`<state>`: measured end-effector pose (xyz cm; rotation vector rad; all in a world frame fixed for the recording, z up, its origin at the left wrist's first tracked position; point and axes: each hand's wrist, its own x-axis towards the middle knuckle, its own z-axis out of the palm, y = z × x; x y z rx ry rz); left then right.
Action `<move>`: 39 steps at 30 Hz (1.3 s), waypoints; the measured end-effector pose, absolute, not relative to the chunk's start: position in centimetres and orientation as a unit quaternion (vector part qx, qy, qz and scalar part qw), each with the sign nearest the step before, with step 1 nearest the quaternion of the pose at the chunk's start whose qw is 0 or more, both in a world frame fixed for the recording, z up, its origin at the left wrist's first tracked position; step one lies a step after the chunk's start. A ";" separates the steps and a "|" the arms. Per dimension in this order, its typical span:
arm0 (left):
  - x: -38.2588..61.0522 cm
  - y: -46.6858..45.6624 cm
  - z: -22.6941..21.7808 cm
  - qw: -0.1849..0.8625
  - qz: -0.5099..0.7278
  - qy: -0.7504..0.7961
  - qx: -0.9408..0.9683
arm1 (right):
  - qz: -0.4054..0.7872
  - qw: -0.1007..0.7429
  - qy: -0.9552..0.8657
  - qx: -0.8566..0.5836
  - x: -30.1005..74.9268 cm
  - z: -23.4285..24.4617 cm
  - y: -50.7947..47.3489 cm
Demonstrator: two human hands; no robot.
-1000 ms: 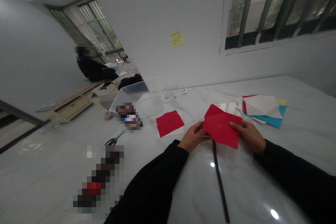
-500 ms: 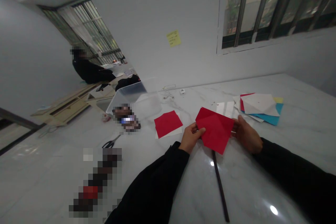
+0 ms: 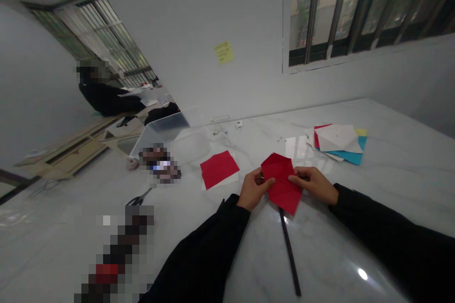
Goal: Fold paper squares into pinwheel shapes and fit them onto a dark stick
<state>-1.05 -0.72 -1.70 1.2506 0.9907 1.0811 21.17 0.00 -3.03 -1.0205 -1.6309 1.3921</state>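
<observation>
A sheet of red paper (image 3: 282, 184) is held up over the table between my two hands, creased and partly folded. My left hand (image 3: 254, 188) pinches its left edge, thumb on the front. At the right edge, my right hand (image 3: 314, 183) grips the paper with thumb and fingers. Below the paper a thin dark stick (image 3: 290, 253) lies on the table; the paper hides its upper end. Left of my hands, another red paper piece (image 3: 219, 169) rests on a white sheet (image 3: 229, 180).
Stacked white, red, blue and yellow papers (image 3: 337, 138) lie at the right. Scissors (image 3: 138, 198) are at the left, near a clear plastic bin (image 3: 159, 128). Small bits and a thin cable (image 3: 220, 125) sit by the wall. A person in black (image 3: 106, 97) sits far left.
My right hand has moved in from beside the paper and now grips its right edge. The paper's right side is folded inward, so it looks narrower. The view has shifted slightly right.
</observation>
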 end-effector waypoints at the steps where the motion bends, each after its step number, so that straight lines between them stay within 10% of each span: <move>1: -1.0 -0.8 -1.6 0.571 0.461 0.421 0.534 | 0.541 0.376 -0.636 -0.402 21.2 -3.0 0.0; 27: -1.1 -2.1 -0.2 0.517 0.422 0.370 0.646 | 0.546 0.453 -0.520 -0.476 21.6 -3.8 0.8; 39: -0.7 -2.0 -0.3 0.410 0.473 0.448 0.638 | 0.519 0.330 -0.653 -0.441 20.9 -2.7 -0.6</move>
